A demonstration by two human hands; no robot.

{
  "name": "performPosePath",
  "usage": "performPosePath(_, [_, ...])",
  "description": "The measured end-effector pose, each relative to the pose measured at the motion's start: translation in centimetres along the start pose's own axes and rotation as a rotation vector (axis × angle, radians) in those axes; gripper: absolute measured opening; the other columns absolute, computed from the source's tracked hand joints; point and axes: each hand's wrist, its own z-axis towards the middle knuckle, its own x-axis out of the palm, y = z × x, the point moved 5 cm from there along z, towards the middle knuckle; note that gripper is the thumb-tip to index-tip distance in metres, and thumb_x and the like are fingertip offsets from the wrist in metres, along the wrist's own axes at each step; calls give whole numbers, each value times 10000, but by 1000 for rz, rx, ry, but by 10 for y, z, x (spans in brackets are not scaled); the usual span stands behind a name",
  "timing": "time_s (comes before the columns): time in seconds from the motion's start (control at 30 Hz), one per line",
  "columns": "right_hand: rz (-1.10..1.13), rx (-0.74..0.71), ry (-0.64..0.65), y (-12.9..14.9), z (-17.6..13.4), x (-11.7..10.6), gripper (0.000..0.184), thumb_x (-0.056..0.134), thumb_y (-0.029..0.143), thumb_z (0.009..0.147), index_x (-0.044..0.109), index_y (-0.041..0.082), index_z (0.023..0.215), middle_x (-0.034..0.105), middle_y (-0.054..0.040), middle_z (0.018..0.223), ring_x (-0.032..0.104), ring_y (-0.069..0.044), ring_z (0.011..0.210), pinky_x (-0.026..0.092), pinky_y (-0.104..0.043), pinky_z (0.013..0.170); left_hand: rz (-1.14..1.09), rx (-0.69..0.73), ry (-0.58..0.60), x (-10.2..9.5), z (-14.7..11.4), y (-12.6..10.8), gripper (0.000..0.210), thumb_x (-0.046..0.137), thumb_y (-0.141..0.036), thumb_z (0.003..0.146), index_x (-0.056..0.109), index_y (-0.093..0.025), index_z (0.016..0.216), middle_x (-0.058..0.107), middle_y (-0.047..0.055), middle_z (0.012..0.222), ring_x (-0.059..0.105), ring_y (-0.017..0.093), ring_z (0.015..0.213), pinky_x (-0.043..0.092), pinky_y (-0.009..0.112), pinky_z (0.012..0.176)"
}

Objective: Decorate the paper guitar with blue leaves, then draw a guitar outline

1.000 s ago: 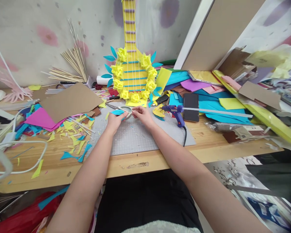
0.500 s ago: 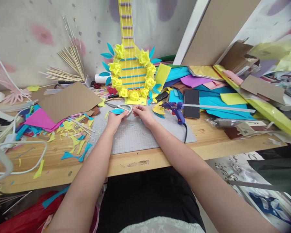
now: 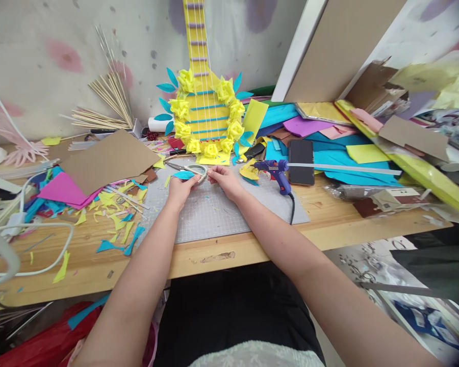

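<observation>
Pinched a bright-blue, pointed, leaf-shaped piece of thin sheet material (image 3: 182, 175) between nearly closed thumb and fingers of the left hand (image 3: 182, 189), above the grey gridded cutting mat (image 3: 210, 219), just beside grey-bladed scissors with pale looped handles (image 3: 196, 167). Had the right hand (image 3: 227, 182) close by, fingertips drawn together; could not tell of anything gripped there. Seemed engaged in fine fingertip shaping. Called, probably, for a steady left pinch and light right-hand touch, clear of the loops.

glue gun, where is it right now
In the head view, the glue gun lies to the right of the right hand, by the mat's right edge, just left of the phone.
</observation>
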Motion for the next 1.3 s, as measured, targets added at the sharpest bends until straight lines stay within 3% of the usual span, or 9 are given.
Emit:
performPosePath(0.33, [40,40,9,-4,1,3,340,689,462,611,512,177,662,551,43,610,464,-59,554,379,-228,602,-14,-1,-15,1,-1,-1,284,797,-354,480,668,-138,613,637,19,621,563,127,578,477,238,499])
performPosePath(0.57, [-50,67,59,-3,-4,11,328,713,442,617,547,163,659,572,36,597,464,-55,524,371,-226,560,-46,16,-9,2,0,2,342,805,-413,479,678,-137,635,636,20,623,565,124,585,481,240,520])
performPosePath(0.9, [10,41,-4,-5,-1,6,388,738,489,574,516,178,643,553,46,574,453,-59,531,371,-230,571,-145,-88,25,4,-3,-1,445,823,-402,441,701,-137,777,682,55,757,626,162,698,509,255,562])
performPosePath(1.3, [24,65,1,-1,-3,8,316,696,441,617,523,178,648,574,34,595,468,-64,533,369,-229,571,-115,-5,-20,2,-1,-2,382,827,-353,430,670,-134,700,685,46,728,623,156,670,517,258,563])
